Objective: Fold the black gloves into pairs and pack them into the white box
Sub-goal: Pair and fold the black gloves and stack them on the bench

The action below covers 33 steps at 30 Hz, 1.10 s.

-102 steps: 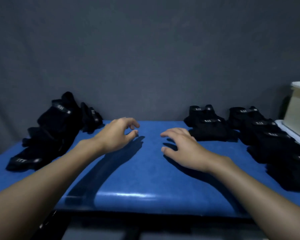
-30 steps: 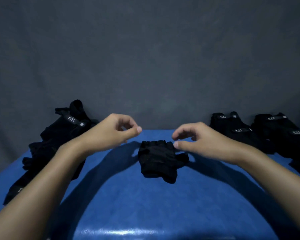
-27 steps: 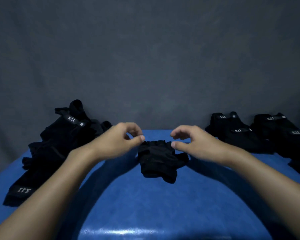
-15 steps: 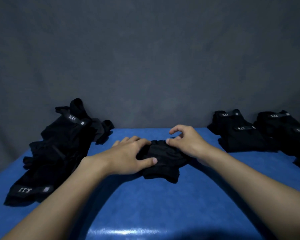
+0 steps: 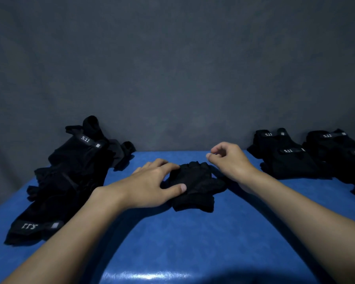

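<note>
1. Filling the whole upper half of the frame: grey backdrop [image 5: 172,68], meeting the table's far edge at mid-height.
2. Blue table [image 5: 193,242] takes the lower half. Far edge runs across frame centre; a glare strip sits at bottom centre. Open blue lies btwn the two forearms at lower centre, plus a thin strip behind the hands.
3. Loose pile of black gloves [image 5: 70,181], left of frame, runs from the far edge down toward lower left. White "5.11" tabs show. Its right edge is near the left wrist.
4. Folded stacks [image 5: 285,158], right of frame by the far edge, in two groups. The outer one is cut by the frame's right edge. Only a narrow blue gap to the right forearm.
5. Single black glove [image 5: 197,185], frame centre, lies flat on the table w/ blue on its near side.
6. Left hand [image 5: 150,185], centre-left: fingers spread and straight, pressing the glove's left edge, thumb tip on the fabric.
7. Right hand [image 5: 230,160], centre-right, just above the glove's upper-right corner: fingers curled in, thumb tip near index tip, nothing seen btwn them.
</note>
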### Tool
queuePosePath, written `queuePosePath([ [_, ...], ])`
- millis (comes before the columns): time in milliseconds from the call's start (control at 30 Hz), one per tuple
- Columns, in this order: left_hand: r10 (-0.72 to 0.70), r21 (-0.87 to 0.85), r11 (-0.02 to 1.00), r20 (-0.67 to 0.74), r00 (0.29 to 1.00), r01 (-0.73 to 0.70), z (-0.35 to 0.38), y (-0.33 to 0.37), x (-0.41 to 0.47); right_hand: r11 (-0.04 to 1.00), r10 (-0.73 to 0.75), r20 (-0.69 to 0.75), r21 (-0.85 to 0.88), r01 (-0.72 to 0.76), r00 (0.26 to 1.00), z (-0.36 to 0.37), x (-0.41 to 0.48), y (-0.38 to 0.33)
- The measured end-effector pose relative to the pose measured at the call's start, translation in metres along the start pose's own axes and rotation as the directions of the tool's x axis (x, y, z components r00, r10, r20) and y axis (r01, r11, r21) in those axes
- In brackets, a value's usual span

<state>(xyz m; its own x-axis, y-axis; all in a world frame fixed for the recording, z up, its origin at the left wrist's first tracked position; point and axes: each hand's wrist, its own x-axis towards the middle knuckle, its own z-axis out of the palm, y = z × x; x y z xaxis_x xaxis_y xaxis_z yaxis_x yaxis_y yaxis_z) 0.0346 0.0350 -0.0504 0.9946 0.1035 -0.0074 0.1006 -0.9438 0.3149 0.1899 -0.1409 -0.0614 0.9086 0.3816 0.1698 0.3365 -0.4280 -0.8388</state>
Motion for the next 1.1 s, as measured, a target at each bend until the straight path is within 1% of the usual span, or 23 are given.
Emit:
queuePosePath([
  [33, 0.008, -0.027, 1.0, -0.032, 0.999, -0.009, 0.0, 0.0, 0.0, 0.999, -0.039, -0.005, 0.0, 0.039, 0.999, -0.004, -0.004, -0.001],
  [100, 0.039, -0.042, 0.998, -0.11, 0.993, -0.044, 0.0, 0.002, 0.001, 0.986, -0.166, 0.016, -0.008, 0.166, 0.986, -0.012, -0.019, -0.005],
  [167, 0.08, -0.073, 0.993, -0.149, 0.986, -0.091, 0.001, 0.005, 0.001, 0.951, -0.304, 0.132, -0.02, 0.31, 0.943, -0.019, -0.041, -0.014],
  [200, 0.091, -0.078, 0.992, -0.144, 0.985, -0.103, 0.002, 0.007, 0.001, 0.929, -0.352, 0.22, -0.036, 0.368, 0.91, -0.023, -0.054, -0.018],
  [233, 0.098, -0.066, 0.992, -0.128, 0.987, -0.107, 0.004, 0.006, 0.001, 0.898, -0.387, 0.303, -0.091, 0.431, 0.871, -0.026, -0.065, -0.02],
  [267, 0.097, -0.038, 0.994, -0.104, 0.99, -0.102, 0.006, 0.006, 0.0, 0.842, -0.419, 0.371, -0.182, 0.507, 0.829, -0.028, -0.073, -0.02],
  [300, 0.094, 0.0, 0.996, -0.079, 0.992, -0.094, 0.008, 0.005, 0.001, 0.761, -0.444, 0.428, -0.284, 0.584, 0.787, -0.03, -0.08, -0.018],
  [333, 0.092, 0.035, 0.995, -0.061, 0.994, -0.09, 0.01, 0.004, 0.001, 0.682, -0.458, 0.473, -0.356, 0.639, 0.752, -0.029, -0.084, -0.015],
  [367, 0.092, 0.055, 0.995, -0.051, 0.994, -0.089, 0.011, 0.003, 0.001, 0.632, -0.468, 0.499, -0.387, 0.671, 0.729, -0.028, -0.088, -0.013],
  [533, 0.066, 0.086, 0.994, -0.011, 0.998, -0.065, 0.011, 0.005, -0.001, 0.587, -0.532, 0.456, -0.41, 0.699, 0.714, -0.025, -0.093, -0.005],
  [667, 0.011, 0.18, 0.983, 0.041, 0.999, -0.019, 0.014, 0.004, -0.004, 0.57, -0.518, 0.482, -0.422, 0.706, 0.706, -0.029, -0.096, -0.006],
  [733, 0.001, 0.198, 0.98, 0.048, 0.999, -0.011, 0.015, 0.006, -0.006, 0.568, -0.502, 0.496, -0.429, 0.702, 0.709, -0.032, -0.096, -0.008],
  [767, 0.004, 0.194, 0.981, 0.045, 0.999, -0.013, 0.016, 0.006, -0.007, 0.581, -0.489, 0.495, -0.429, 0.692, 0.718, -0.033, -0.096, -0.008],
  [833, 0.02, 0.158, 0.987, 0.036, 0.999, -0.025, 0.016, 0.006, -0.008, 0.64, -0.472, 0.455, -0.412, 0.649, 0.755, -0.033, -0.095, -0.008],
  [933, 0.048, 0.077, 0.996, -0.007, 0.999, -0.048, 0.012, 0.005, -0.01, 0.726, -0.523, 0.276, -0.352, 0.591, 0.806, -0.032, -0.088, -0.009],
  [967, 0.053, 0.066, 0.997, -0.02, 0.998, -0.051, 0.01, 0.005, -0.011, 0.749, -0.519, 0.227, -0.344, 0.566, 0.824, -0.031, -0.086, -0.011],
  [1000, 0.058, 0.065, 0.996, -0.028, 0.998, -0.056, 0.008, 0.006, -0.012, 0.771, -0.492, 0.212, -0.344, 0.536, 0.844, -0.03, -0.084, -0.011],
  [1033, 0.063, 0.07, 0.996, -0.027, 0.998, -0.061, 0.008, 0.006, -0.013, 0.793, -0.442, 0.233, -0.35, 0.499, 0.866, -0.029, -0.082, -0.012],
  [1100, 0.077, 0.09, 0.993, -0.005, 0.997, -0.076, 0.007, 0.007, -0.014, 0.826, -0.31, 0.323, -0.374, 0.422, 0.894, -0.028, -0.081, -0.009],
])
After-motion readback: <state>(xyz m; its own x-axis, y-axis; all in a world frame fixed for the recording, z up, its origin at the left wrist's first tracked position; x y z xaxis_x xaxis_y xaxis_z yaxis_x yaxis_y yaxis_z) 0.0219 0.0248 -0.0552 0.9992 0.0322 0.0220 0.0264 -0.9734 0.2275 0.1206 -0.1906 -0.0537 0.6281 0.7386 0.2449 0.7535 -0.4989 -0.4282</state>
